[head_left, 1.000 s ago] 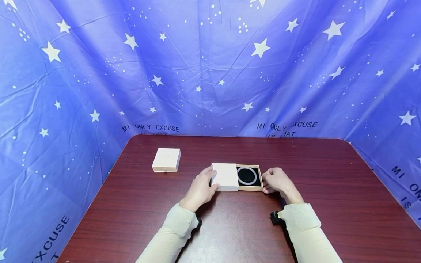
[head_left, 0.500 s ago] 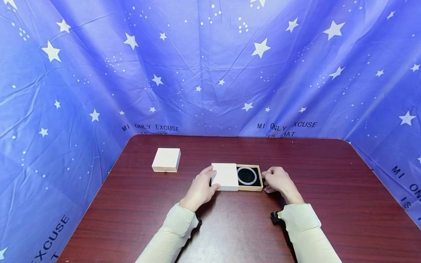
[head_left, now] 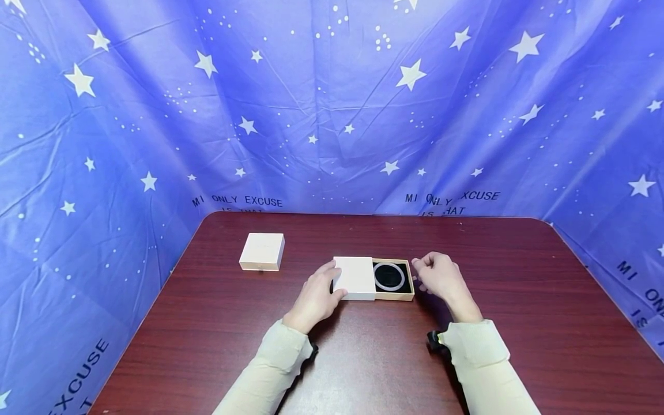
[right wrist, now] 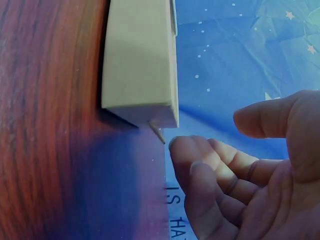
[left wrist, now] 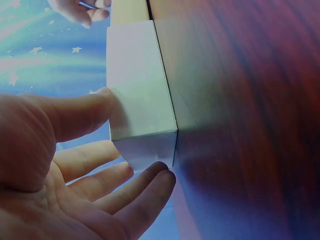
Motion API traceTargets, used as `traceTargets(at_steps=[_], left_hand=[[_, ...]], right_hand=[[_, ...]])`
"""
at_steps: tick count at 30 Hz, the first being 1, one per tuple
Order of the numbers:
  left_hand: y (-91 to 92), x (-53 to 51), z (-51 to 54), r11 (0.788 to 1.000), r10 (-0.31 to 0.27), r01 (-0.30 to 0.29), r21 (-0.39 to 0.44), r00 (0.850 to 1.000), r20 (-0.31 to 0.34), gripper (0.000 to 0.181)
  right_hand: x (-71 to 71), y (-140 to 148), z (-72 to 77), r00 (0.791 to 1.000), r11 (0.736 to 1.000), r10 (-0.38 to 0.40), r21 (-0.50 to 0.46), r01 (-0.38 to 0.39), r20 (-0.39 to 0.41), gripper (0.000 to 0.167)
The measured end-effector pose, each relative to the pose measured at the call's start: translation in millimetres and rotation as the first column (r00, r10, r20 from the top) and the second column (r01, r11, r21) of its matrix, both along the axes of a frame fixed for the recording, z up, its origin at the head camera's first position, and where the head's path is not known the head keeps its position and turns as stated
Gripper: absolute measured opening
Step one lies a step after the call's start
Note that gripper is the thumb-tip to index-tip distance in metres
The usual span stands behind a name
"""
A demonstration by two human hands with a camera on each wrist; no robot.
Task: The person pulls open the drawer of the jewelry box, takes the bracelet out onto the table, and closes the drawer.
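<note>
A white box sleeve (head_left: 354, 278) lies at mid-table, with its tan-edged tray (head_left: 395, 296) slid out on the right side. A pale ring (head_left: 389, 277) rests on the tray's black lining. My left hand (head_left: 314, 297) grips the sleeve's left end; in the left wrist view the thumb presses its side and fingertips touch its end. Just off the tray's right end is my right hand (head_left: 446, 281), holding nothing, fingers loosely bent and thumb apart. The right wrist view shows a small tab (right wrist: 158, 133) sticking out of the tray's end, near the fingertips.
A second white box (head_left: 262, 252), closed, sits at the back left of the dark red wooden table (head_left: 373, 357). A blue curtain (head_left: 321, 115) with white stars hangs behind the table and along both sides.
My right hand has drawn slightly back and up from the tray's end, its fingers coming away from it. My left hand, the tray and the sleeve have stayed in place.
</note>
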State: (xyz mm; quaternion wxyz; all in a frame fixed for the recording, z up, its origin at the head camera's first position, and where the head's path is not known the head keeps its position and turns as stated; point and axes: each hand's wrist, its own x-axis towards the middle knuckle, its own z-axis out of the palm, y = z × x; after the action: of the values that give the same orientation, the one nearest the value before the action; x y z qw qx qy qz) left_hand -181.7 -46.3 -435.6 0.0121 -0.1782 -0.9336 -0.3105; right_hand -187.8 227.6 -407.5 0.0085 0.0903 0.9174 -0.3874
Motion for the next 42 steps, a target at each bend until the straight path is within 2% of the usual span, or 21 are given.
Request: traceTargets(at_steps=[6,10,14,25,37,42], left_hand=[[0.6,-0.6,-0.1,1.0,0.008,-0.008,0.005,1.0,0.012,0.047],[0.6,-0.3,0.3,1.0,0.014,-0.014,0.002,1.0,0.023,0.047],[0.4,-0.3,0.3,1.0,0.013,-0.013,0.001,1.0,0.02,0.047],[0.3,-0.4,-0.3,1.0,0.013,-0.013,-0.001,1.0,0.013,0.047],[0.2,0.1,0.0,1.0,0.005,-0.005,0.001,1.0,-0.002,0.047],[-0.3,0.6,0.1,1.0,-0.004,0.004,0.004,1.0,-0.011,0.046]], right_hand=[[0.5,-3.7,1.6,0.995,0.999,0.027,0.042,-0.022,-0.1,0.032],[1.0,-8.4,2.0,0.981,0.997,0.07,0.044,-0.063,-0.184,0.028],[1.9,-13.2,3.6,0.968,0.995,0.097,0.043,-0.089,-0.231,0.026],[3.9,-21.2,3.4,0.962,0.992,0.127,0.025,-0.125,-0.241,0.023],[1.4,-26.0,-0.7,0.936,0.986,0.163,0.089,-0.143,-0.311,0.011],[2.0,-26.8,-1.7,0.934,0.984,0.173,0.1,-0.148,-0.313,0.008]])
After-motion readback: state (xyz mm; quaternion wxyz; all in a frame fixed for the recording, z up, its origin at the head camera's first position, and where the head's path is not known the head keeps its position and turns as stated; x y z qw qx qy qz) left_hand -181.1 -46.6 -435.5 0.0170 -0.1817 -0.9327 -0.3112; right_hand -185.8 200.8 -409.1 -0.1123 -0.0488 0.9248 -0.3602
